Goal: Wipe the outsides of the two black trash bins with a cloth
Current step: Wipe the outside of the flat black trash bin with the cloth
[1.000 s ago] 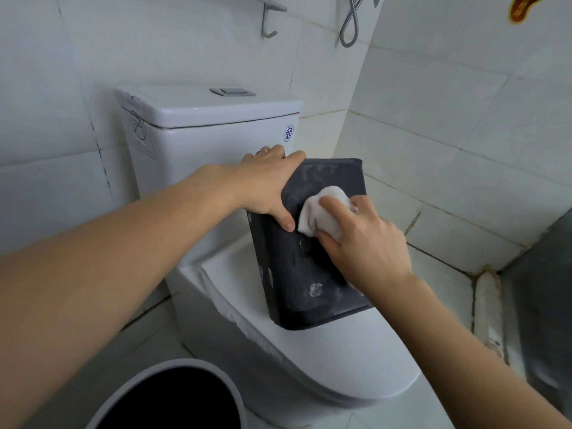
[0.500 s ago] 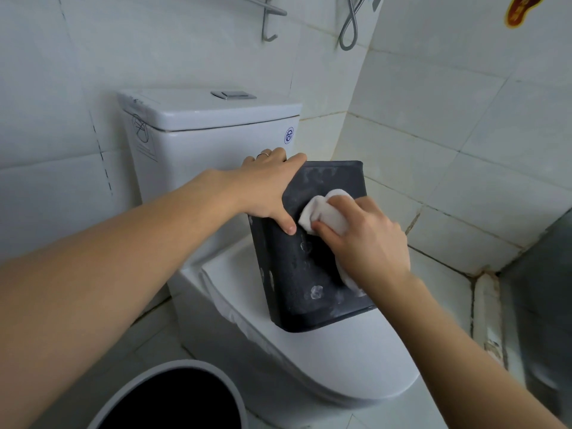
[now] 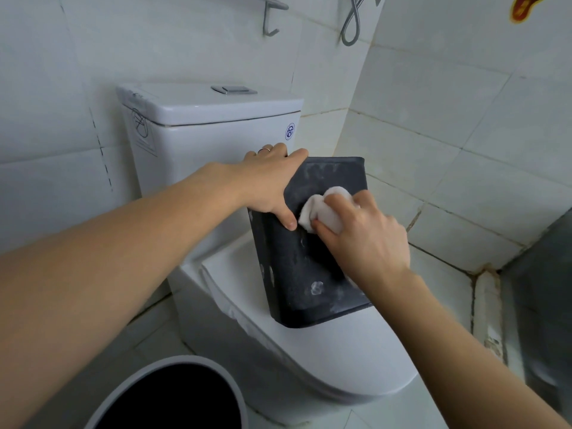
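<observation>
- A black rectangular trash bin [image 3: 312,243] stands on the closed white toilet lid [image 3: 325,351], tipped back toward the cistern [image 3: 213,140], with pale smudges and spots on its facing side.
- The left hand [image 3: 269,184] grips the bin's upper left corner: its fingers curl over the top edge and its thumb presses down on the front face. A ring shows on one finger.
- The right hand [image 3: 362,239] is clenched around a bunched white cloth [image 3: 325,209] and presses it against the upper part of the bin's front face, just beside the left thumb.
- A second bin [image 3: 173,394], round with a grey rim and black inside, sits on the floor at the lower left, cut off by the frame's edge.
- The cistern bears a small round blue logo [image 3: 290,132] at its upper right front; its characters are too small to read. A faint circular mark and label on its left side [image 3: 140,125] are likewise unreadable.
- A chrome dual flush button [image 3: 234,89] sits on the cistern lid.
- A red and gold sticker [image 3: 523,7] clings to the tiled wall at the top right; no writing can be made out.
</observation>
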